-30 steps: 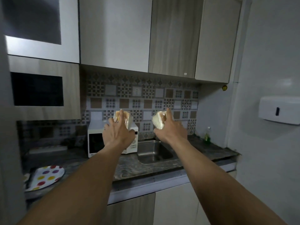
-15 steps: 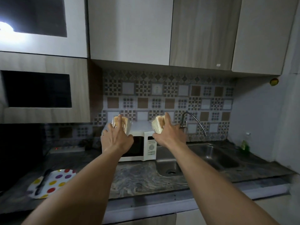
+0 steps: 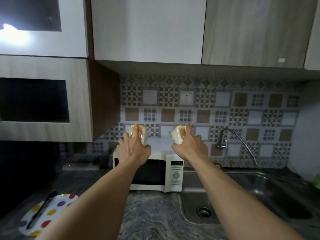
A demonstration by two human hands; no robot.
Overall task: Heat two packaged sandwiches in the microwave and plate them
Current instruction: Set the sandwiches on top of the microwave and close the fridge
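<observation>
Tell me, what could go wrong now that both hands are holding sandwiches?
1. The microwave looks shut, yet the left hand grips the left sandwich and the right hand grips the right sandwich; opening the door could make one slip.
2. The sink lies right beside the microwave, so a dropped sandwich might land there.
3. A dark utensil lies on the dotted plate and may get in the way later.

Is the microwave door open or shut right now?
Shut. The microwave door lies flush with the control panel beside it, with no gap showing.
</observation>
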